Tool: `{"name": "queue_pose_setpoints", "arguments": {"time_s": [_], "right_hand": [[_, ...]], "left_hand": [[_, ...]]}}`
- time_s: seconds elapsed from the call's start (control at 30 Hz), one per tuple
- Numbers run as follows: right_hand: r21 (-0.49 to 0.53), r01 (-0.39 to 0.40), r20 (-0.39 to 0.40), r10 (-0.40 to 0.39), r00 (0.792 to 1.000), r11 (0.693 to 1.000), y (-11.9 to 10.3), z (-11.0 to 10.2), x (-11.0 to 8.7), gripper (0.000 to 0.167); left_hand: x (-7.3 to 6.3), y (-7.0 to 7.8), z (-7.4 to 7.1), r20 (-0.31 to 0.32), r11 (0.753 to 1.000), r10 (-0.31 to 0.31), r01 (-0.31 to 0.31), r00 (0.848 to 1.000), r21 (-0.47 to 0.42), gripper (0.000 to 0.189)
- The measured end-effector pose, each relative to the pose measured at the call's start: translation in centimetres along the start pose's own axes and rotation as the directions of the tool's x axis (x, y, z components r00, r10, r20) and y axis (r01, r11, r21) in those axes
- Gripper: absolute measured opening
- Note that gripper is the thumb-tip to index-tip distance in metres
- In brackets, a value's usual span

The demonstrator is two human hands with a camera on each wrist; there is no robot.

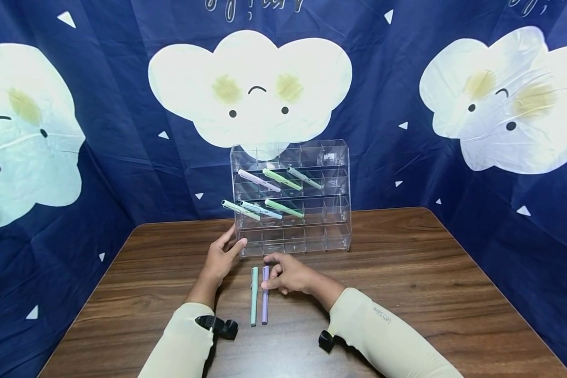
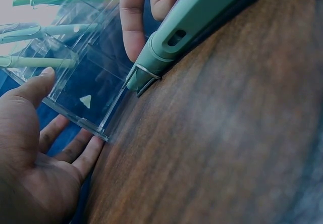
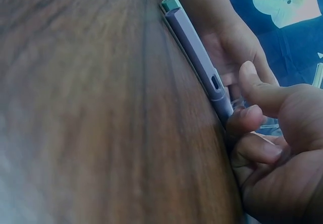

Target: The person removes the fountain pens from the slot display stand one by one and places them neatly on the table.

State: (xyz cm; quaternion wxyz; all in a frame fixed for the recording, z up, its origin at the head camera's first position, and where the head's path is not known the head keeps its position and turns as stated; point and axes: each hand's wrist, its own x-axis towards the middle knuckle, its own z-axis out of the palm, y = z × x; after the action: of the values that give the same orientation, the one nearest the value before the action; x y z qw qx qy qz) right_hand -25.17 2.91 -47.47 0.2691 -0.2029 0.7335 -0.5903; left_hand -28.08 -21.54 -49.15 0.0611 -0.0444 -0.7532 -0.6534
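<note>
A clear tiered pen rack [image 1: 328,210] stands upright on the table. My left hand [image 1: 221,258] rests at its lower left corner, thumb at the front and fairly straight fingers along the side; the left wrist view shows this hand [image 2: 45,168] close up. Two capped pens lie side by side before the rack, a mint green pen [image 1: 254,299] and a purple pen [image 1: 265,304]. My right hand [image 1: 290,274] is at the purple pen's upper end, its thumb overlapping the pen. In the right wrist view, the thumb [image 3: 260,90] stands apart from the purple pen [image 3: 194,50].
Several pens slant in the rack's two middle tiers, among them a lavender pen [image 1: 260,180] and a light blue pen [image 1: 262,210]. A wooden table [image 1: 406,294] carries everything. Behind it hangs a dark blue cloth [image 1: 382,105] printed with clouds.
</note>
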Motion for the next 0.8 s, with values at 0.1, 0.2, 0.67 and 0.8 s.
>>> {"name": "queue_pose_setpoints", "arguments": {"time_s": [0.1, 0.2, 0.67, 0.8], "right_hand": [[-0.009, 0.002, 0.000, -0.002, 1.000, 1.000, -0.1, -0.2, 0.0, 0.077], [-0.019, 0.005, 0.004, -0.005, 1.000, 1.000, -0.3, -0.5, -0.1, 0.078], [-0.201, 0.066, -0.001, -0.068, 0.998, 0.977, -3.2, -2.8, -0.6, 0.062], [-0.248, 0.094, -0.034, -0.105, 0.994, 0.964, -4.1, -3.5, -0.7, 0.057]], "left_hand": [[0.0, 0.1, 0.1, -0.002, 1.000, 0.003, -0.003, 1.000, -0.007, 0.067], [0.0, 0.1, 0.1, -0.006, 1.000, 0.004, -0.004, 1.000, -0.001, 0.067], [0.2, 0.0, 0.0, -0.006, 1.000, 0.003, -0.003, 1.000, 0.023, 0.068], [0.1, -0.2, 0.0, -0.005, 0.999, 0.016, -0.016, 1.000, 0.032, 0.068]]}}
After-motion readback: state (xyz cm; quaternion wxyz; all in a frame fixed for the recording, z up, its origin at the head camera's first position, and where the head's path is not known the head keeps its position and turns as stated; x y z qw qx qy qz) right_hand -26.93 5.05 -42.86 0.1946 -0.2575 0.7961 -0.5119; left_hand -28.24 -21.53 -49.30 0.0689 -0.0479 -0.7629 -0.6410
